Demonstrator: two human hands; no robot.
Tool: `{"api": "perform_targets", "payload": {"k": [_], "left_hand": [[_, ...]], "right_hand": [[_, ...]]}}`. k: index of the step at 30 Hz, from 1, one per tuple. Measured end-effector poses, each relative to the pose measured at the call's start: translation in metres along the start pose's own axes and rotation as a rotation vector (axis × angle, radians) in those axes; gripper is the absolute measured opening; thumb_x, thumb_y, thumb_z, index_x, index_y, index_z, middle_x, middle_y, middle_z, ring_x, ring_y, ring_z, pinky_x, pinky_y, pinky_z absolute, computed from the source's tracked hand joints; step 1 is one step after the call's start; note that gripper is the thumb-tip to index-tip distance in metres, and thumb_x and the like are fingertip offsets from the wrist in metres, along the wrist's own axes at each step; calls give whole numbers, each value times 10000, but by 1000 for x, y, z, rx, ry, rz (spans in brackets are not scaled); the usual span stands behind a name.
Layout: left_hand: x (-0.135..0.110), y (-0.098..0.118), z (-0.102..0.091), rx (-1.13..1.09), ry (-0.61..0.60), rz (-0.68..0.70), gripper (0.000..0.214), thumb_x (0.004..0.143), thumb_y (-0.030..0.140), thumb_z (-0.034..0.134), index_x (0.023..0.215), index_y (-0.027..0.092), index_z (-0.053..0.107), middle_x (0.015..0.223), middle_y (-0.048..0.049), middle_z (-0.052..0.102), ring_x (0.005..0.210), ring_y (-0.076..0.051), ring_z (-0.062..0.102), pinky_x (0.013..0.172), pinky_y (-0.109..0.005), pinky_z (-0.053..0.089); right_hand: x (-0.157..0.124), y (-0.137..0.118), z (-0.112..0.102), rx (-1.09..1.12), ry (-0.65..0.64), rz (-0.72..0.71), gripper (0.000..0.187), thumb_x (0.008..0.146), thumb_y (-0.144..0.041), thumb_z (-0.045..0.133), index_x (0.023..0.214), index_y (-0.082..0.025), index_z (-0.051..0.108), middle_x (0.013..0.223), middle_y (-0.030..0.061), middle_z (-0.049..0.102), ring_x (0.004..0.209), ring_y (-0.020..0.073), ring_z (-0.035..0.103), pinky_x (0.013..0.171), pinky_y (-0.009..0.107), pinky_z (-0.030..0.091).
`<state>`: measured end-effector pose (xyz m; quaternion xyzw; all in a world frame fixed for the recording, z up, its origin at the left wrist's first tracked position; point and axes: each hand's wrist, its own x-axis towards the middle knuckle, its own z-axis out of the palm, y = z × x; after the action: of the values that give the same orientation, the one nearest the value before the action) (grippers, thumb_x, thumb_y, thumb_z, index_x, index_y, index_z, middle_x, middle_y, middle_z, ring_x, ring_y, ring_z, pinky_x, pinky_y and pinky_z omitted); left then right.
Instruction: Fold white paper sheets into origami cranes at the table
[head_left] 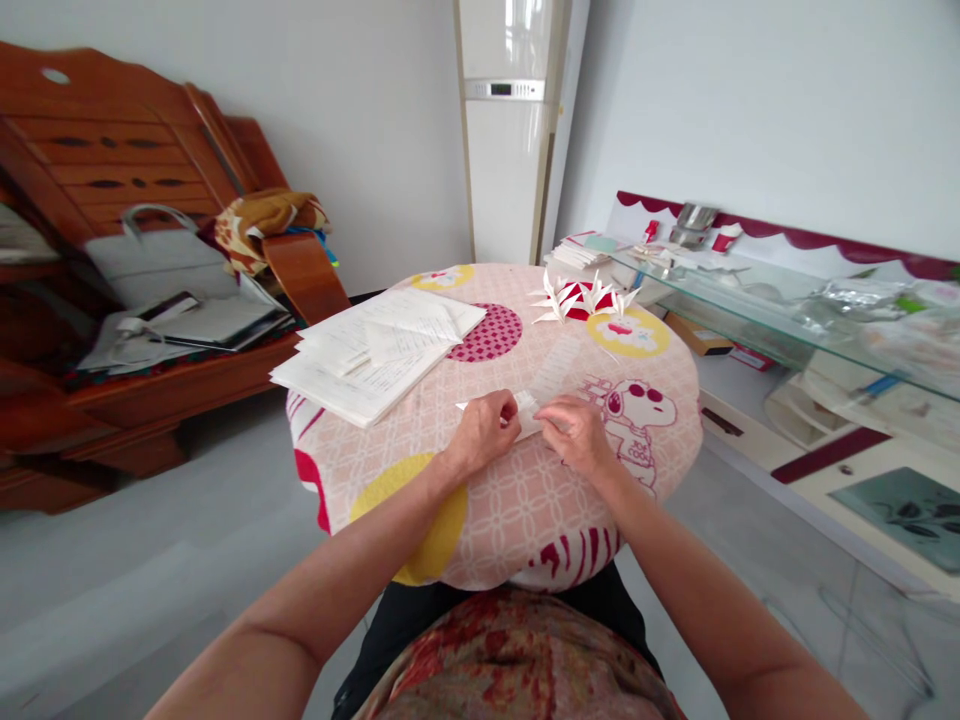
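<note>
A small piece of white paper (527, 424), partly folded, lies low over the round table between my hands. My left hand (484, 435) has its fingers curled on the paper's left part, and a white point sticks out beyond them. With thumb and fingertips pinched together, my right hand (577, 432) grips the right edge. Just behind them rests a pale lined paper strip (555, 365). Several folded white paper cranes (556, 299) stand at the table's far right. To the left sits a stack of handwritten sheets (352, 385), with a loose folded sheet on top.
A patterned pink cloth (502, 520) covers the table. On the left is a wooden bench (127, 150) with a grey bag (157, 250). The right side has a glass-topped cabinet (765, 320) with clutter. Behind stands a tall white air conditioner (502, 160).
</note>
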<state>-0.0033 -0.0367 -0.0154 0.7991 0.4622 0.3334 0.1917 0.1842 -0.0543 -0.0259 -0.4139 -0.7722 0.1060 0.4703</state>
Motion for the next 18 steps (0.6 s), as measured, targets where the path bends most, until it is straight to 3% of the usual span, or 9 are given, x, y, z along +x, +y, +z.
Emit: {"api": "perform_targets", "payload": {"k": [3,6,12,18], "left_hand": [[0,-4,-4,-79,-7,4,62,788,133,563,780,148,623,761,-30,676,696,-133,620,624,-216,501],[2,-15,-13,-115,-15,5,137,862,219,552,824,147,662,810,-43,696,741,-143,645,677,-233,533],[-3,-49,-31,5,-72,94,167,857,159,592,960,162,723,1008,-71,729,950,-186,676,874,-311,541],[-8,-56,-23,100,-90,165,225,908,238,626,1094,201,748,1168,-97,711,1094,-214,656,995,-362,511]], "right_hand": [[2,2,12,-115,-142,-119,261,744,-18,520,770,-187,717,779,66,725,779,211,647,789,348,474],[5,4,18,-151,-248,-130,261,782,-11,513,761,-176,714,767,74,712,755,205,630,760,333,463],[7,7,10,-131,-384,-182,300,793,-24,485,803,-192,733,828,76,693,816,216,619,787,347,482],[3,8,9,-79,-423,-244,353,814,-19,432,950,-178,715,977,101,696,969,230,624,886,369,506]]}}
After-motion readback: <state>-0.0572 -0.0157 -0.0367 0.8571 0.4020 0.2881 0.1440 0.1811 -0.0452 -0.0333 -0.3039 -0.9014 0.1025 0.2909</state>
